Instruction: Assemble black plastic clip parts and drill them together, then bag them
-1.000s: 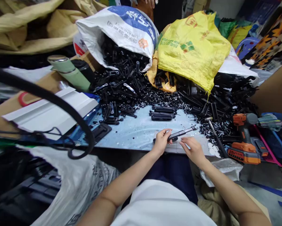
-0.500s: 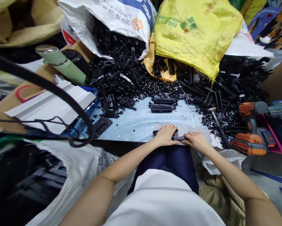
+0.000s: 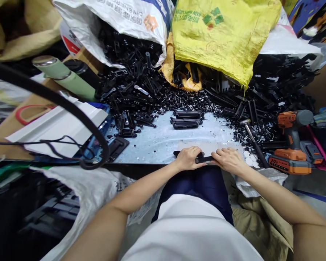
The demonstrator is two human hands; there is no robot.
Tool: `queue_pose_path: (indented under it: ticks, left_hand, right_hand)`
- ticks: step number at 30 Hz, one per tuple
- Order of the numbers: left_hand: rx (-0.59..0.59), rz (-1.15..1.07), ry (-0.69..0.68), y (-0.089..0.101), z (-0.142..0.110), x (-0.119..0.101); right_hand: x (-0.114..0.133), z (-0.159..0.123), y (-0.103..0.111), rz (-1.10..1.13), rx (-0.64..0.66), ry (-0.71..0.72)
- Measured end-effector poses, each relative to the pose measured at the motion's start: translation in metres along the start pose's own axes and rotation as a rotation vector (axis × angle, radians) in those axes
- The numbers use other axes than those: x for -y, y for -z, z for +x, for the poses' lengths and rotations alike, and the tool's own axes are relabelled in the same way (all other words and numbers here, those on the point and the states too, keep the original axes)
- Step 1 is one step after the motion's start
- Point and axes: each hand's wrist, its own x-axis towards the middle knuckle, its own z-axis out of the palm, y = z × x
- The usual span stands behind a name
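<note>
A long black plastic part (image 3: 206, 158) lies flat at the near edge of the pale blue table (image 3: 163, 143). My left hand (image 3: 188, 158) is closed over its left end, a ring on one finger. My right hand (image 3: 228, 160) presses down on its right end with fingers curled. Only the short middle stretch of the part shows between the two hands. Two finished black assemblies (image 3: 186, 119) lie stacked a little beyond my hands.
A heap of black plastic parts (image 3: 141, 87) spills from a white sack (image 3: 119, 21) and a yellow sack (image 3: 222, 32). An orange cordless drill (image 3: 290, 145) and a hammer (image 3: 251, 139) lie right. A green flask (image 3: 65, 76), white panel (image 3: 56, 125) and black cable (image 3: 56, 105) sit left.
A second ago the part was raised at an angle between my hands; now it lies flat on the table edge with both hands pressed on it. The view has tilted down slightly.
</note>
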Motion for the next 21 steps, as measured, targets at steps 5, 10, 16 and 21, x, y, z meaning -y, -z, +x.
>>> queue_pose_path:
  ticks: [5, 10, 16, 21]
  left_hand:
    - [0.148, 0.108, -0.043, 0.007, 0.038, -0.010]
    - [0.053, 0.266, 0.100, 0.012, 0.135, -0.024]
    - [0.000, 0.341, 0.287, 0.006, 0.185, -0.019]
    - [0.010, 0.326, 0.149, 0.015, 0.162, -0.015]
  right_hand:
    - [-0.026, -0.006, -0.034, 0.080, -0.130, 0.061]
    - [-0.035, -0.019, -0.058, 0.136, -0.211, 0.014]
    - [-0.058, -0.003, -0.048, 0.108, -0.258, -0.270]
    - [-0.097, 0.049, -0.033, 0.041, -0.211, -0.459]
